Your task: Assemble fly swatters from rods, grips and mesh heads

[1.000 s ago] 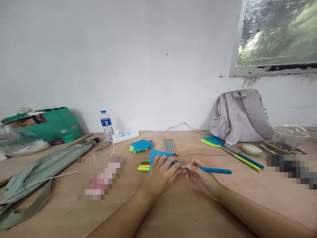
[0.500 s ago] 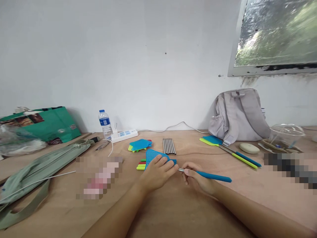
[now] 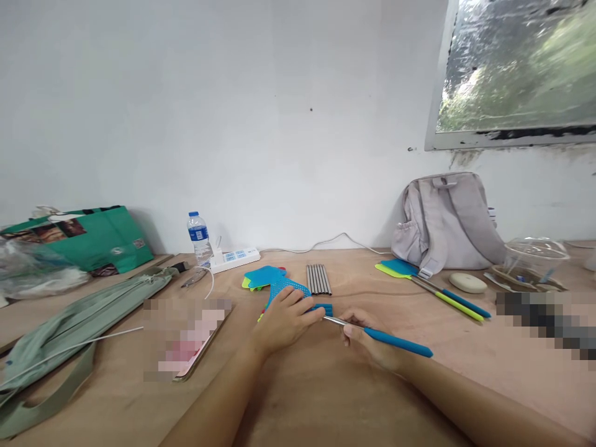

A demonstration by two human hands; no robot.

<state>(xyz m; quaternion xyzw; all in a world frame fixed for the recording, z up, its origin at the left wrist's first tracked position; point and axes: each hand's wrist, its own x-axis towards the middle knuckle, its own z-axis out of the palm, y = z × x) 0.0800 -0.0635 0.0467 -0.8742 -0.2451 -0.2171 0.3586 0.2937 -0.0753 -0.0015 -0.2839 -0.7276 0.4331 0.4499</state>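
Here, on the wooden table (image 3: 326,397), your left hand (image 3: 284,320) is pressing flat, fingers spread, on the blue swatter head (image 3: 285,288) lying near the middle. Your right hand (image 3: 372,340) is pinching the blue-gripped metal rod (image 3: 379,335), its tip touching the head's right end.

On the plywood table (image 3: 326,397) the left hand (image 3: 284,320) presses flat on a blue perforated plastic swatter head (image 3: 285,289); the right hand (image 3: 372,338) pinches a thin metal rod with a blue rubber handle (image 3: 395,341), its bare tip meeting the head's socket; a bundle of grey metal rods (image 3: 318,279) lies just behind; a pale grey fabric backpack (image 3: 447,220) leans against the white wall.
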